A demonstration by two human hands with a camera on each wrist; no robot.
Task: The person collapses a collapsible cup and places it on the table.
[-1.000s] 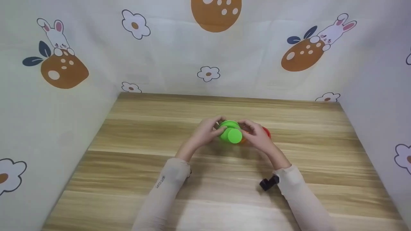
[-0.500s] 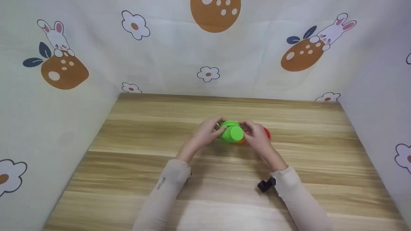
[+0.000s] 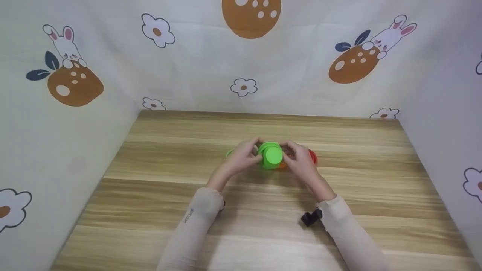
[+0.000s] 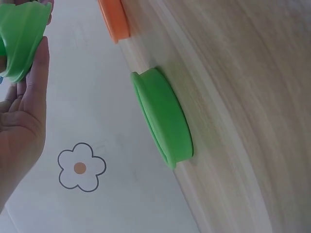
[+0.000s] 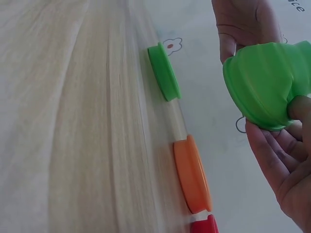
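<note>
A ribbed, soft-looking green cup (image 3: 273, 155) with a wide rim and a narrower round end is held up between both hands, the round end facing the head camera. My left hand (image 3: 243, 154) grips its left side, thumb near the rim. From the right, my right hand (image 3: 301, 160) pinches the cup, and in the right wrist view the thumb (image 5: 301, 108) presses into its wall, making a dent. Below lie a flat green rimmed piece (image 4: 163, 116), an orange one (image 5: 192, 174) and a red one (image 5: 205, 225), in a row on the table.
The wood-grain table (image 3: 241, 226) is enclosed at the back and sides by a pale cloth (image 3: 196, 67) printed with flowers, fruit and rabbits. A black wrist-camera mount (image 3: 310, 217) sticks out from the right sleeve.
The cup's round end has swung slightly right, then back left and a little farther away. Part of the flat green piece has come into sight beside my left hand. Both hands keep their hold.
</note>
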